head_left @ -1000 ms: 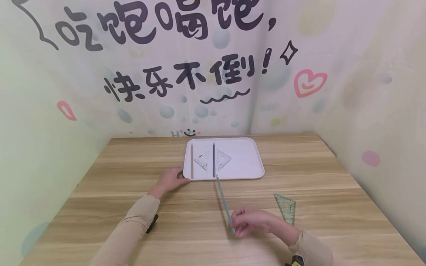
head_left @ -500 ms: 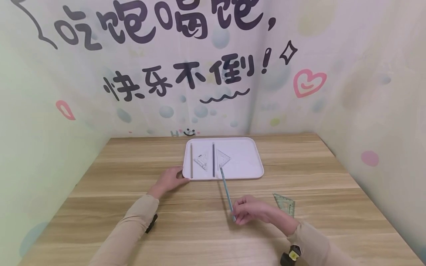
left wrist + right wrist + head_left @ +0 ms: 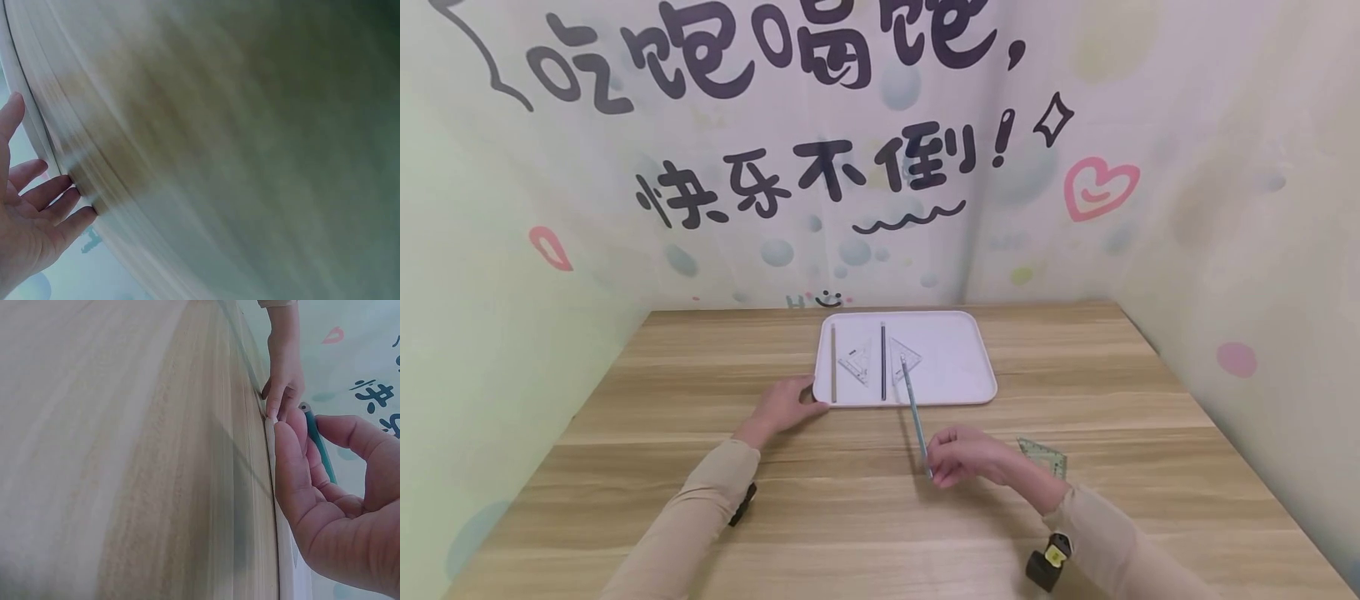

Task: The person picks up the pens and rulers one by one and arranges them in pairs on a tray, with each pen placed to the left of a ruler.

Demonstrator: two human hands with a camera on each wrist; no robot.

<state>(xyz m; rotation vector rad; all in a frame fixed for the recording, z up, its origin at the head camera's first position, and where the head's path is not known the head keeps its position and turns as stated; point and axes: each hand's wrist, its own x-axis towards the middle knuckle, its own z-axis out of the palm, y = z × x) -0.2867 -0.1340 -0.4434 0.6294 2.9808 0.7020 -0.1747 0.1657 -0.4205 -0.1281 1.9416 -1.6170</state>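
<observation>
My right hand (image 3: 962, 456) pinches a teal pencil (image 3: 914, 417) near its near end, between thumb and fingers. The pencil slants away over the tray's front rim, its far tip overlapping a clear set square (image 3: 905, 354). In the right wrist view the round end of the pencil (image 3: 322, 447) shows beside my fingertips. My left hand (image 3: 784, 405) holds the front left corner of the white tray (image 3: 955, 367), thumb at the front rim and fingers round the left side. On the tray lie a brown pencil (image 3: 833, 367), another clear set square (image 3: 856, 362) and a dark pencil (image 3: 883, 362).
A green set square (image 3: 1045, 457) lies on the wooden table (image 3: 820, 517) behind my right wrist, partly hidden by it. The tray stands near the table's back edge, close to a printed wall sheet (image 3: 760, 208).
My right hand has moved forward with the teal pencil, whose far tip has passed from the tray's front rim to over the right-hand clear set square. The left hand stays at the tray corner.
</observation>
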